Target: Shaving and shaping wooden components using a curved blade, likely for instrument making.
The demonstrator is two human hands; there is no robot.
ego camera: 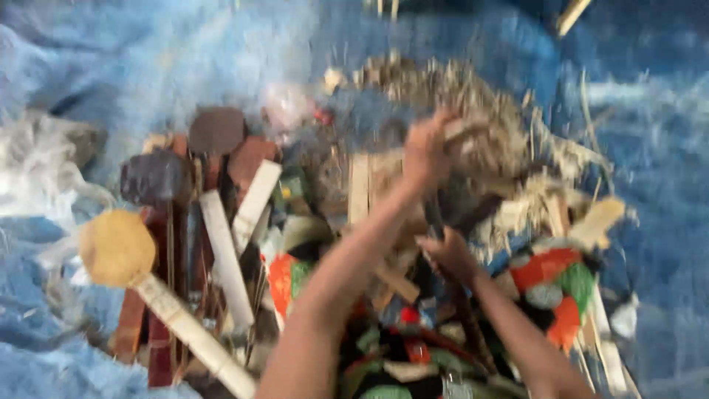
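The picture is blurred by motion. My left hand point(427, 151) reaches forward and is closed on a pale wooden strip point(467, 127) at the edge of a heap of straw and wood shavings point(480, 100). My right hand point(452, 255) is lower and nearer, curled around a thin dark stick point(434, 216) that stands up between the two hands. Under both hands lie pale wood slats point(360, 185) and a red, green and black patterned cloth point(550, 277).
At the left lie a mallet with a round yellowish head point(114, 247) and pale handle, dark hammer heads point(155, 177), and white slats point(255, 201). A blue tarp point(650, 185) lies under everything. Crumpled pale sheeting point(33, 166) sits at the far left.
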